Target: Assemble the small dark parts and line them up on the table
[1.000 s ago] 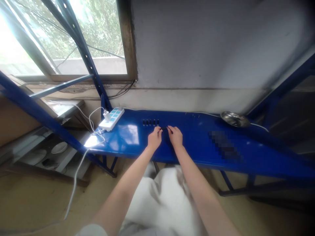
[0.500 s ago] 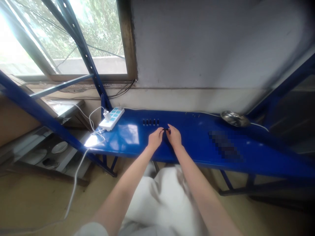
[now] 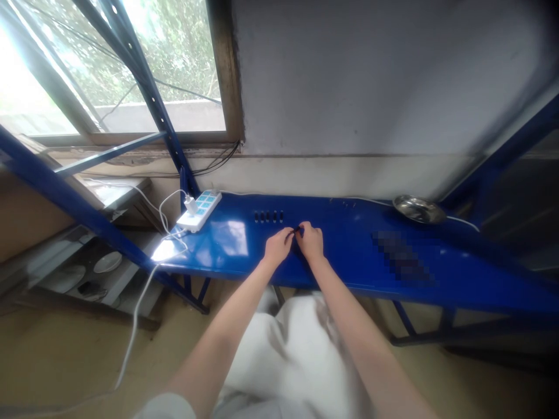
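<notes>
Over the front half of the blue table [image 3: 349, 265], my left hand [image 3: 278, 245] and my right hand [image 3: 311, 241] come together fingertip to fingertip. Both are closed on a small dark piece [image 3: 296, 229], one at either end of it. Fingers cover most of the piece, so its exact kind does not show. Just beyond my left hand, several small black cylinders with pale ends [image 3: 268, 216] stand or lie in a short row; which of the two, I cannot tell.
A white power strip [image 3: 200, 210] with a plug in it sits at the table's left end. Tiny bits [image 3: 346, 203] lie along the back edge. Further right are a shiny metal bowl [image 3: 419, 209] and a blurred-out dark object [image 3: 402, 256]. A white cable [image 3: 135, 317] hangs at the left.
My right fingers have curled in more and the hands sit slightly closer together. The dark piece is tilted and more covered now. The row of cylinders is unchanged.
</notes>
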{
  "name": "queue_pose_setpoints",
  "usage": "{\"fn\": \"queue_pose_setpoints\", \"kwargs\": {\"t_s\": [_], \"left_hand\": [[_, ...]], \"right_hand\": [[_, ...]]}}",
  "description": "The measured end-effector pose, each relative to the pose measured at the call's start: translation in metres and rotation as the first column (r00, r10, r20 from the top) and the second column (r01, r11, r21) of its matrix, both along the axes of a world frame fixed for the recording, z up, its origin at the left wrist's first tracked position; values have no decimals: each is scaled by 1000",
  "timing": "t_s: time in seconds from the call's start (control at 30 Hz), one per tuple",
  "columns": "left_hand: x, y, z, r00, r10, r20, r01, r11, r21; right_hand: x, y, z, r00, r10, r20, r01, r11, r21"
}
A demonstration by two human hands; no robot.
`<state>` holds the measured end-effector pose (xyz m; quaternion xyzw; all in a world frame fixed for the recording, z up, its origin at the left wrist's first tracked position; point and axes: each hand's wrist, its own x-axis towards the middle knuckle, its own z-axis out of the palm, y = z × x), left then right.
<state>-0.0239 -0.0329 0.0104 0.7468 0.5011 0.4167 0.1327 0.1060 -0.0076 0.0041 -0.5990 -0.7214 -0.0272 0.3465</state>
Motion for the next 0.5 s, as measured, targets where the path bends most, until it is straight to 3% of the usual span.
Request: {"fn": "queue_pose_setpoints", "kwargs": {"t_s": [0.1, 0.2, 0.33, 0.5], "left_hand": [[0, -1, 3, 997, 12, 82, -12, 1000, -10], [-1, 0, 5, 968, 92, 235, -80, 995, -63], [-7, 5, 6, 871, 194, 452, -112, 973, -202], [-10, 8, 6, 794, 237, 560, -99, 959, -266]], "right_hand": [[-3, -1, 2, 999, 5, 48, -5, 1000, 9], [-6, 4, 4, 1000, -13, -11, 13, 1000, -5], [-10, 23, 6, 986, -65, -157, 44, 990, -136], [-16, 51, 8, 986, -83, -142, 44, 966, -256]]}}
